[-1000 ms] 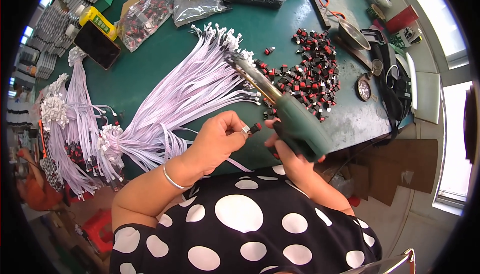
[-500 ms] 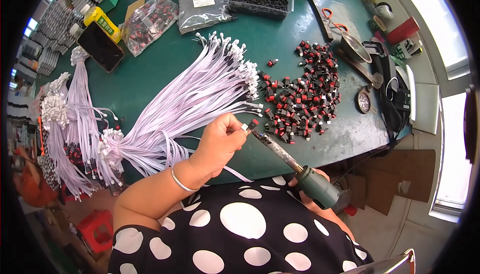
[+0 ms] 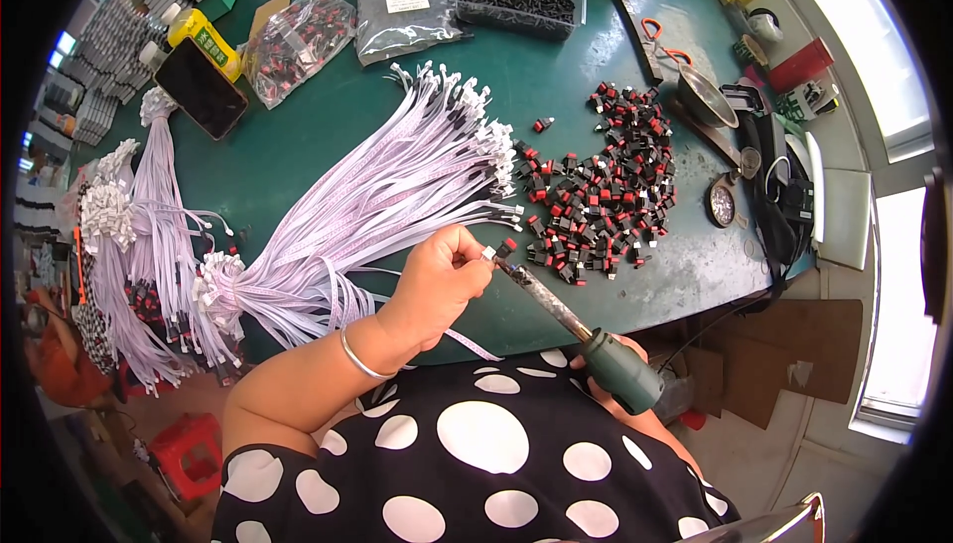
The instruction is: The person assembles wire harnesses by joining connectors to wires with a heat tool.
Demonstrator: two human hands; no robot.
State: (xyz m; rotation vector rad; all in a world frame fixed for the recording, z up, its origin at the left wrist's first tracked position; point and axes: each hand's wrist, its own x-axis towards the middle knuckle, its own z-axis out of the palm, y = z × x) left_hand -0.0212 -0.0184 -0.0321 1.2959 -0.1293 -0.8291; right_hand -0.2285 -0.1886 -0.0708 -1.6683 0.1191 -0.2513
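Note:
My left hand [image 3: 442,280] is closed in a pinch on the end of a white cable, by its small white connector [image 3: 488,253]. Right at those fingertips is a small red-and-black push switch [image 3: 508,246]. My right hand [image 3: 608,369], mostly hidden behind the handle, grips a soldering iron [image 3: 620,372] with a dark green handle and a worn metal barrel. Its tip meets the switch from the right and below; whether it touches the terminals is too small to tell. A fanned bundle of white cables [image 3: 357,176] lies beyond my left hand, beside a heap of loose switches [image 3: 596,205].
At the back are a clear tub [image 3: 581,7] of black parts, a grey bag [image 3: 402,22], a bag of switches [image 3: 298,47], and a phone [image 3: 202,88] leaning on a yellow bottle [image 3: 208,42]. To the right lie orange-handled scissors [image 3: 675,54] and a metal bowl [image 3: 707,96]. More cable bundles [image 3: 109,215] hang left.
The soldering iron's handle and my right hand have shifted slightly left, with the tip still at the switch. My left hand has hardly moved.

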